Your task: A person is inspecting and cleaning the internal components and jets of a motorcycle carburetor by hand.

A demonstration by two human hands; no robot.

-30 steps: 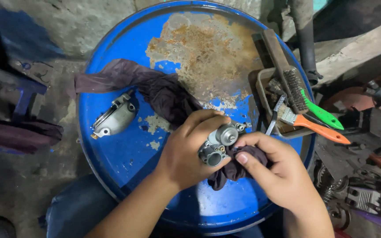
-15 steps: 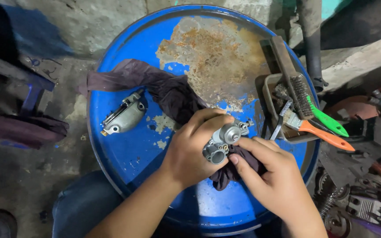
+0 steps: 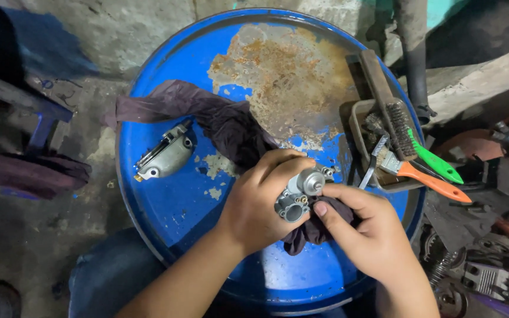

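**Two hands on a small metal part over a blue drum**

While the left hand [image 3: 263, 200] curls its fingers closed around a small grey metal engine part [image 3: 300, 191], the right hand [image 3: 363, 229] meets it from the other side, thumb pressed against the part's lower end and the remaining fingers folded around a bunch of dark cloth [image 3: 316, 227] beneath it. The part sits between the two hands, just above the near right portion of a blue drum lid [image 3: 184, 206], with its round ports and a small cylinder facing up.

The dark cloth runs from under the hands up and to the left across the lid, ending in a loose tail near the lid's left edge. Just left of the cloth lies a grey metal cover [image 3: 166, 156], flat on the blue paint and well apart from the hands. A large rusty patch [image 3: 278, 76] spreads over the far half of the lid.

At the lid's right edge rests a shallow tray [image 3: 354, 123] holding a wire brush [image 3: 393, 112], with a green-handled tool [image 3: 437, 162] and an orange-handled tool [image 3: 434, 181] jutting over its rim.
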